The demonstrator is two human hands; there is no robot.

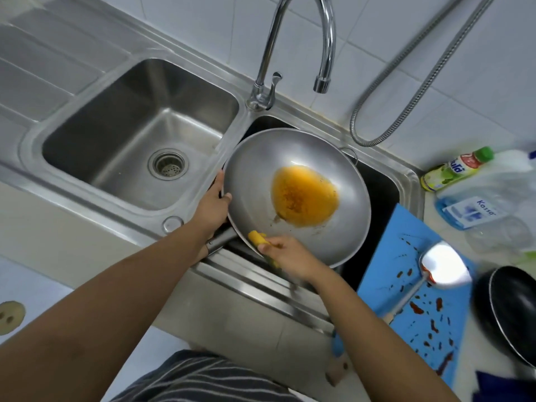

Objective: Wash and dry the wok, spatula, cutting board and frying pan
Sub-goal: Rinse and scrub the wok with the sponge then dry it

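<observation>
Orange residue (304,197) is pooling in the middle of the wok (255,169), which is being held tilted over the right basin (380,192) of a steel sink, beneath the spout of the tap (301,39). The left hand (213,207) is gripping the wok at its near-left rim, thumb hooking over the edge and fingers going behind it, just above the dark handle (222,240). The right hand (287,256) is curling round a yellow sponge (256,237) and pressing it against the inside of the wok near the lower rim, well short of the residue. The left basin (139,132) is lying beside them with its drain showing.

To the right, the blue cutting board (406,285) is resting on the tabletop (429,227), touching the sink's edge, and is carrying red-brown splatters. The spatula (443,265) is lying on the board, its bright blade pointing away from the person and smeared with red at the neck. The black frying pan (510,311) is sitting just beside the board's right edge. Behind the board, a green-capped bottle (455,168) is lying on its side near a clear bottle (478,210) holding blue liquid. A metal hose (420,82) is looping against the tiled wall.
</observation>
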